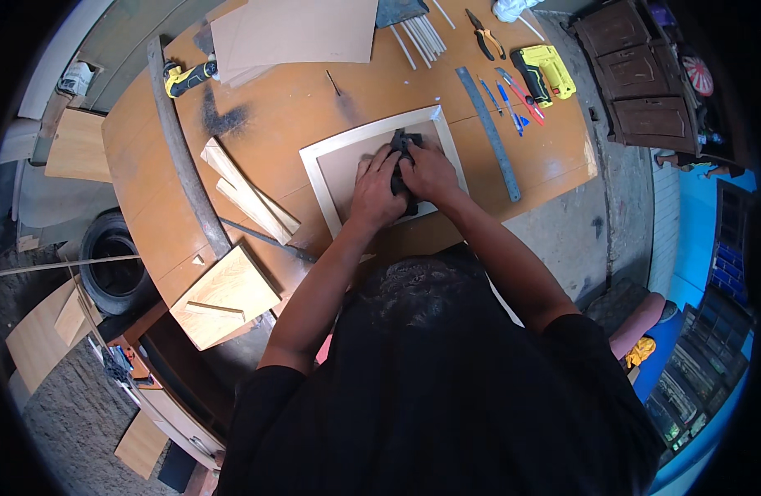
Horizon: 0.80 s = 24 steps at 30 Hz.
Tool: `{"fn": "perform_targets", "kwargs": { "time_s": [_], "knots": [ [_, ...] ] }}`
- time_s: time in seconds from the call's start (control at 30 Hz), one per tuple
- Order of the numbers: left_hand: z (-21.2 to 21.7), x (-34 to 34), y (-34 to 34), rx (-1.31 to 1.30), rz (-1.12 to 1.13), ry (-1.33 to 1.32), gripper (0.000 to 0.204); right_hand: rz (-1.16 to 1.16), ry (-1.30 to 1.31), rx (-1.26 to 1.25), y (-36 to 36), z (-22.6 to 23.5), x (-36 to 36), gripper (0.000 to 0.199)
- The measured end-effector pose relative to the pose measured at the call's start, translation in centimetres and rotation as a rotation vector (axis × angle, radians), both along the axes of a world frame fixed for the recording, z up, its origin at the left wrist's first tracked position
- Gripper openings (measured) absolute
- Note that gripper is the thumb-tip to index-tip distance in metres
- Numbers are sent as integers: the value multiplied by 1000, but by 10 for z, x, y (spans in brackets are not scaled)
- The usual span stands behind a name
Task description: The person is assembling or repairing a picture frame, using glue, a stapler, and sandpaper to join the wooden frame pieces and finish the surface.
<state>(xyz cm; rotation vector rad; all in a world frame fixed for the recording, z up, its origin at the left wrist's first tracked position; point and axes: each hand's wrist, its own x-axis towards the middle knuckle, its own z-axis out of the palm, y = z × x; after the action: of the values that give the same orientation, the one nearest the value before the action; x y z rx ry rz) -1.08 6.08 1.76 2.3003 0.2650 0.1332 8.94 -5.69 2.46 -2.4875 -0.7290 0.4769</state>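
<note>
Head view: an orange-brown worktable (149,165) carries a pale wooden frame (314,169) with a brown backing board; both hands, left (376,192) and right (430,172), press together around a small black tool (405,142) lying inside the frame beneath their fingers

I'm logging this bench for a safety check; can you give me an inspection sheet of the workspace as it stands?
Surface: orange-brown worktable, dark scorch marks near the back left.
Job's things: pale wooden frame with backing panel; small black tool on it.
Clutter: metal ruler, pliers, yellow stapler, wood offcuts, cardboard sheets.
Hands: left hand and right hand both press on the black tool.
Cables: nothing seen.
Surroundings: tyre, dark wooden cabinet.
</note>
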Motion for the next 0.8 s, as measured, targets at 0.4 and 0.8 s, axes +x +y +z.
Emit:
{"fn": "perform_targets", "kwargs": {
  "time_s": [0.4, 0.8],
  "knots": [
    [12, -26, 15, -251, -27, -6, 58, -39, 229, 194, -14, 15, -15, 41],
    [123, -101, 7, -804, -225, -263, 44, -579, 1451, 857, -89, 129, -62, 40]
  ]
}}
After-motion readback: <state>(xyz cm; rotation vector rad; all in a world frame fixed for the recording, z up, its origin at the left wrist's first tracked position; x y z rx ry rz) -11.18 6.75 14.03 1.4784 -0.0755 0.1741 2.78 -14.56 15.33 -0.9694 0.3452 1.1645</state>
